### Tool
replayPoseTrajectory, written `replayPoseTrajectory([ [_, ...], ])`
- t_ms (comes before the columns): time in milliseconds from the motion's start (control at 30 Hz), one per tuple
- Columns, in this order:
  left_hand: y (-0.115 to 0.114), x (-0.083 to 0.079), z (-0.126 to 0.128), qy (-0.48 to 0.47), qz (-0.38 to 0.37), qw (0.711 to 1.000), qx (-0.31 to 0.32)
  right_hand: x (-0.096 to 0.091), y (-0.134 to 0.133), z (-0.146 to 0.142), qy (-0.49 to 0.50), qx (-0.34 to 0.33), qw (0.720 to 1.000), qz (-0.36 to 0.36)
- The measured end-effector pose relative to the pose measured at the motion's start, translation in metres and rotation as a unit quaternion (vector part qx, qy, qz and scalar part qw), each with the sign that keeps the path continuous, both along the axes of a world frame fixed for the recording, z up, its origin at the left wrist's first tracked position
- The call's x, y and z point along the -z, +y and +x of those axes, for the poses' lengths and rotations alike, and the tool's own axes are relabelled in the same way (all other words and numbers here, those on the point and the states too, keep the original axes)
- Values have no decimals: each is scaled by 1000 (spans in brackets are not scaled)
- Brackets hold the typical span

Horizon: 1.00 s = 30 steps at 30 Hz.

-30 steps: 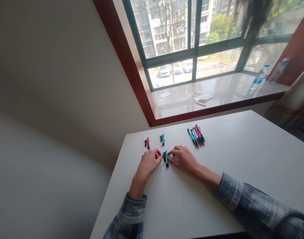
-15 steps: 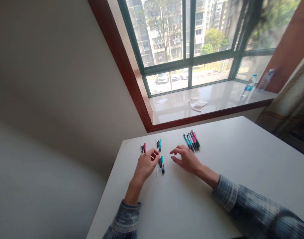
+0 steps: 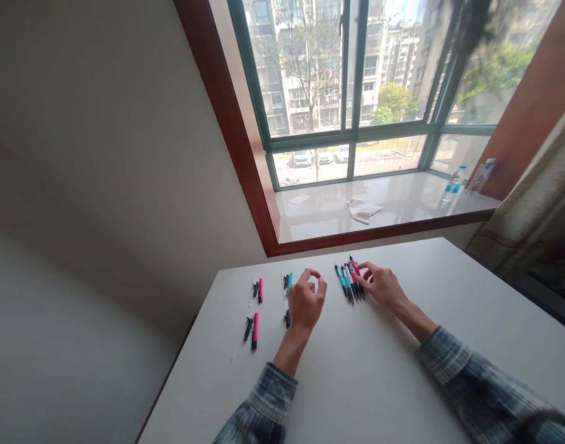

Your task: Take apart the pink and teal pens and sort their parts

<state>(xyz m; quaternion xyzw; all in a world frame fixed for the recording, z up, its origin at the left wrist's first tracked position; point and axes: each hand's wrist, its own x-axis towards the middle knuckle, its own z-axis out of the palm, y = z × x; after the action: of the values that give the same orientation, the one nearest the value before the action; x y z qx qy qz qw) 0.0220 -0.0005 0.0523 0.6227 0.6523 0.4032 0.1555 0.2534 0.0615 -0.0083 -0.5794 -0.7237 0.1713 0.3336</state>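
My left hand rests on the white table with its fingers curled and thumb and forefinger meeting, and nothing shows in them. It covers most of a dark pen part. Just beyond it lie a teal pen piece and a black clip-like part. Farther left are a pink pen piece and a second pink piece beside a black part. My right hand touches the near side of a bunch of teal and pink pens, with its fingers apart.
A thin white strip lies near the table's left edge. Beyond the table are a marble window sill with a crumpled cloth, a water bottle, and a patterned curtain at right.
Both hands have moved right. My left hand has uncovered the lower pink piece and now covers the lower pen parts. My right hand has reached the pen bunch. The view has tilted slightly.
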Motion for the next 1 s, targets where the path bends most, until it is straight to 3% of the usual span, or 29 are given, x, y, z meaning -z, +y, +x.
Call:
replayPoseTrajectory([
  [100, -1, 9, -8, -30, -6, 999, 13, -2, 5, -1, 61, 6, 997, -40],
  [200, 4, 14, -17, -108, -24, 993, 50, -9, 10, -8, 205, -17, 975, -84],
  [300, 12, 16, -21, -210, -38, 974, 74, -16, 4, -24, 389, -125, 891, -198],
  [400, 17, 16, -20, -334, -67, 935, 95, -17, -12, -43, 479, -208, 800, -296],
  [467, 18, 15, -18, -415, -90, 897, 119, -16, -24, -53, 494, -252, 759, -342],
  [600, 16, 13, -18, -497, -122, 847, 146, -16, -39, -63, 491, -314, 712, -391],
  [800, 13, 5, -19, -588, -147, 770, 199, -20, -44, -63, 545, -317, 646, -430],
  [1000, 15, 7, -18, -610, -136, 754, 203, -16, -40, -55, 529, -347, 639, -437],
])
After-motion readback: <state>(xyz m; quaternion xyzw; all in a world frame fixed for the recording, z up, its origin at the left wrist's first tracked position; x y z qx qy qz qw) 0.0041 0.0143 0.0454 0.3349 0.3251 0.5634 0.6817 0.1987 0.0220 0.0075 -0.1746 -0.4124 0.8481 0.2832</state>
